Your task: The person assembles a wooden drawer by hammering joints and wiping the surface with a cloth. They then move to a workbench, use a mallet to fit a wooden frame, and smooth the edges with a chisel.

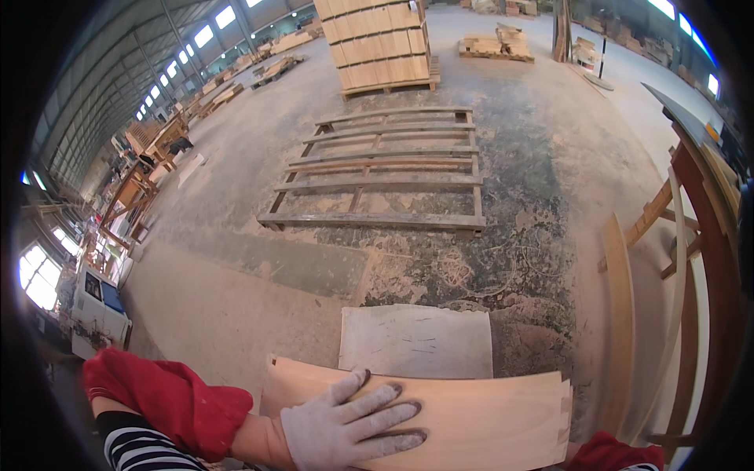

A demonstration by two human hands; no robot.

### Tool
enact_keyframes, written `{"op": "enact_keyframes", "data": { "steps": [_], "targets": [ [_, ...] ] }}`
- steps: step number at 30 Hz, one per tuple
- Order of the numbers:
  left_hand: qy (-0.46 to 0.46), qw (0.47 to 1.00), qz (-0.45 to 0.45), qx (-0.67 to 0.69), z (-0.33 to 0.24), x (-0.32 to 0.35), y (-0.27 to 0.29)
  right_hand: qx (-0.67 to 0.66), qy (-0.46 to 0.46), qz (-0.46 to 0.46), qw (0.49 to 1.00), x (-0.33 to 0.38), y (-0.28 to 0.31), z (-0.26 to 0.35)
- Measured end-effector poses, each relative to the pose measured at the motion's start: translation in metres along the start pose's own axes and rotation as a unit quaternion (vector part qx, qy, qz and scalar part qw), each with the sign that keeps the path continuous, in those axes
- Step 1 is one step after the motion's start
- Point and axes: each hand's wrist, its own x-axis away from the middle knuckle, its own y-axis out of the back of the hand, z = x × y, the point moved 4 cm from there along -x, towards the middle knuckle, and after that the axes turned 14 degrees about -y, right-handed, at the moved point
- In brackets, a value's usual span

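My left hand [349, 424], in a white work glove with a red sleeve cover on the forearm, lies flat with spread fingers on top of a stack of thin light wooden sheets [487, 416] at the lower middle. The sheets have notched edges at the right end. Only a bit of red sleeve [616, 455] shows at the lower right; my right hand itself is out of the picture. A pale grey board [416, 341] lies on the floor just beyond the stack.
An empty wooden pallet [385, 169] lies on the dusty concrete floor ahead. Behind it stands a tall stack of boards [381, 43] on a pallet. A reddish wooden frame [707, 235] and leaning planks [620, 314] stand at the right. Workbenches line the left.
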Motion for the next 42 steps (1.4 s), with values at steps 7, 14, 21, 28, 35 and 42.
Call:
{"op": "enact_keyframes", "data": {
  "steps": [7,14,21,28,35,42],
  "targets": [
    [0.031,0.996,-0.041,0.069,0.008,-0.006,0.017,0.126,0.073,0.117,0.982,-0.019,0.047,0.05],
    [0.013,0.998,-0.051,0.039,-0.01,0.0,0.015,0.042,-0.06,0.059,0.996,0.041,-0.003,-0.001],
    [0.024,0.998,0.025,0.048,-0.023,0.012,0.0,0.245,-0.226,0.29,0.897,0.088,0.104,0.142],
    [0.193,0.96,0.193,0.069,-0.049,-0.022,0.056,-0.122,-0.237,0.267,0.926,0.135,0.204,0.172],
    [0.222,0.943,0.194,0.151,-0.045,-0.021,0.052,-0.019,-0.384,0.135,0.913,0.201,0.313,0.159],
    [0.177,0.952,0.072,0.24,-0.058,-0.003,0.072,-0.024,-0.475,0.109,0.873,0.323,0.211,0.101]
  ]
}}
